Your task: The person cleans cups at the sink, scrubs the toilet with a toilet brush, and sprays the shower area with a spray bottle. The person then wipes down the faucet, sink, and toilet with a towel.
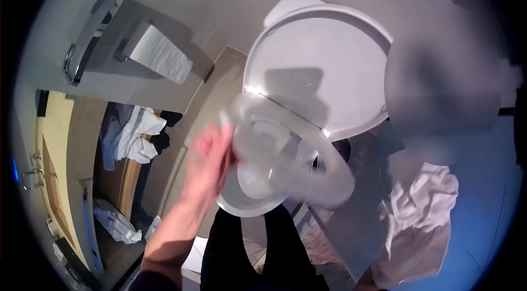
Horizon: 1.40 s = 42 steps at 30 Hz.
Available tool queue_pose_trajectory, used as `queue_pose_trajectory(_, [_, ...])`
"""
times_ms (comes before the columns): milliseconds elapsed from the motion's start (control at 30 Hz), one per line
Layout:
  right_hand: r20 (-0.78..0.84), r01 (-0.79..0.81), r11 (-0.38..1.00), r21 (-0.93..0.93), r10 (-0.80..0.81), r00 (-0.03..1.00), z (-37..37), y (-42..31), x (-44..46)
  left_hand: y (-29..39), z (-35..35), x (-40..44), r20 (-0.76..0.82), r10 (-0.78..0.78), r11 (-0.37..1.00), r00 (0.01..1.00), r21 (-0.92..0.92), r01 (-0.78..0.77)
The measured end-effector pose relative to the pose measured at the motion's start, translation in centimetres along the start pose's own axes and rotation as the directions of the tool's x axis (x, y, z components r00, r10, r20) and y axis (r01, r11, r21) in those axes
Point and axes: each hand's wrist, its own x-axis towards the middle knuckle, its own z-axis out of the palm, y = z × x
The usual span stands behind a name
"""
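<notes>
A white toilet bowl [250,208] stands right in front of my legs, and its lid [329,44] is raised against the wall. Motion smears the toilet seat [329,184], which is tilted over the bowl. My left hand [211,151] is at the seat's left edge and appears closed on it, though its fingers are blurred. Low on the right, a crumpled white cloth [420,208] hangs at the end of my right forearm. The cloth covers my right hand, so its fingers are hidden.
A toilet paper roll [159,52] and a chrome rail [90,41] are on the left wall. Below them, a shelf unit [129,187] under the washbasin counter [82,143] holds white and dark cloths [137,134]. A blurred grey rounded shape [444,82] fills the upper right.
</notes>
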Motion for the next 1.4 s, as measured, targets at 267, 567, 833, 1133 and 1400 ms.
queue_pose_trajectory(267, [-0.156, 0.327, 0.846, -0.421, -0.423, 0.893, -1.0, -9.2, 10.6, 6.1, 15.0, 13.1, 0.252, 0.090, 0.987, 0.963, 0.108, -0.121])
queue_pose_trajectory(567, [0.732, 0.792, -0.044, -0.609, -0.414, 0.541, 25.8, -11.2, 14.9, -9.1, -4.5, -1.9, -0.015, 0.619, 0.686, 0.785, 0.496, -0.532])
queue_pose_trajectory(833, [0.783, 0.884, 0.331, -0.330, -0.427, 0.453, 44.1, -1.2, 30.0, -16.7, -11.7, -9.4, -0.308, 0.231, 0.924, 0.923, 0.365, -0.110])
queue_pose_trajectory(1133, [0.501, -0.001, 0.937, -0.348, 0.187, 0.845, 27.0, 1.6, 32.7, -9.3, -6.1, -8.5, -0.185, 0.016, 0.994, 0.983, 0.105, 0.004])
queue_pose_trajectory(1400, [0.560, 0.684, 0.602, -0.411, -0.425, 0.711, 18.5, -2.8, 24.1, -7.5, -7.5, -7.1, 0.071, 0.087, 0.963, 0.994, 0.250, -0.102])
